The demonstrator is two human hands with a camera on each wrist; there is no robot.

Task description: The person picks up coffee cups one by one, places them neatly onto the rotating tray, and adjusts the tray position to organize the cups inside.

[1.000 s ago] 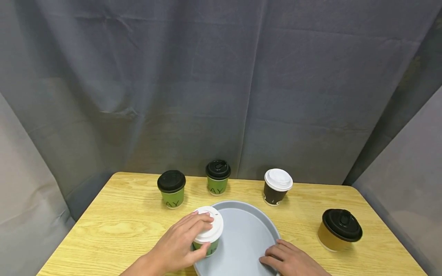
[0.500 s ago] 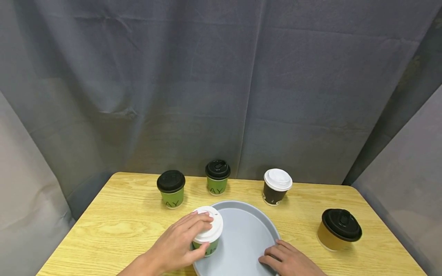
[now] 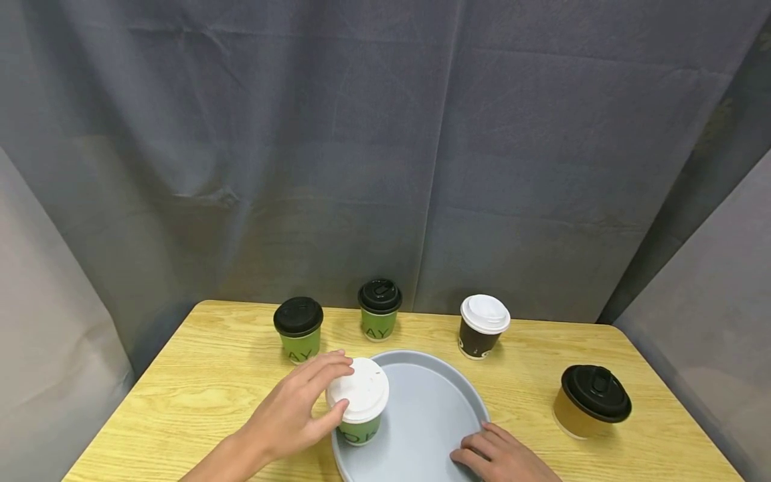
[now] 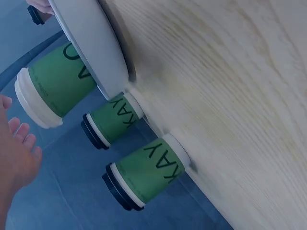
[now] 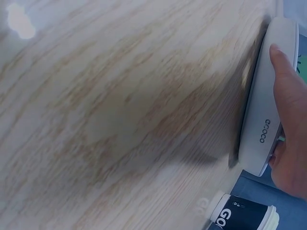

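Note:
A green paper cup with a white lid (image 3: pixel 364 398) stands upright on the left side of a round grey tray (image 3: pixel 427 415). Beside that cup is my left hand (image 3: pixel 289 408), its fingers spread and loosely bent. In the left wrist view a gap shows between the left hand (image 4: pixel 17 153) and the white-lidded cup (image 4: pixel 62 84). My right hand (image 3: pixel 502 455) grips the tray's right rim. As the right wrist view shows, the right thumb (image 5: pixel 283 60) lies on the tray's outer wall (image 5: pixel 261 115), with the fingers over the inner side, mostly hidden.
Behind the tray stand two green cups with black lids, the left one (image 3: pixel 301 341) and the middle one (image 3: pixel 378 325). A black cup with a white lid (image 3: pixel 478 338) is at back right. Farther right sits a tan cup with a black lid (image 3: pixel 578 415). Grey curtains (image 3: pixel 385 167) surround the wooden table (image 3: pixel 199 381).
My left hand has let go of the white-lidded cup and drawn back to the left. That cup has turned and shifted slightly left on the tray. The right hand stays on the rim.

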